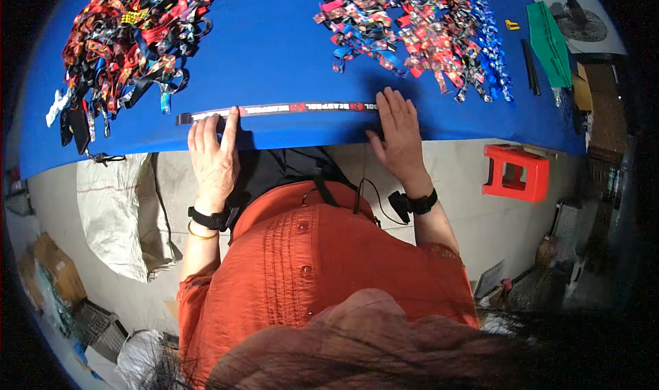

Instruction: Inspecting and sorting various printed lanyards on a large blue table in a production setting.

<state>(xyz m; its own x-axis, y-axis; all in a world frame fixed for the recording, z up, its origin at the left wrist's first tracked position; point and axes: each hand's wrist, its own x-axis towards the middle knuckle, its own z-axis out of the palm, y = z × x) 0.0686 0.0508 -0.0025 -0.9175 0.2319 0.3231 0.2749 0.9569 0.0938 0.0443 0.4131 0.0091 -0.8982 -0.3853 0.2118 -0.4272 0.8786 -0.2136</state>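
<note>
A long, narrow black printed strap (302, 107) with red and white marks lies flat and nearly straight along the near side of the blue table (271, 47). My left hand (214, 156) rests on its left part, fingers stretched out and pressing down, with a short end showing beyond them. At the other end my right hand (398, 139) lies flat across the strap, fingers extended, covering that end. Neither hand grips anything. Each wrist wears a black band.
A tangled heap of colourful straps (127, 53) covers the far left; more strap bundles (439, 33) lie at the far right. Beyond those are a small yellow tool (512, 25) and a green folded piece (547, 43). A red stool (516, 173) and white sack (113, 208) stand below the table edge.
</note>
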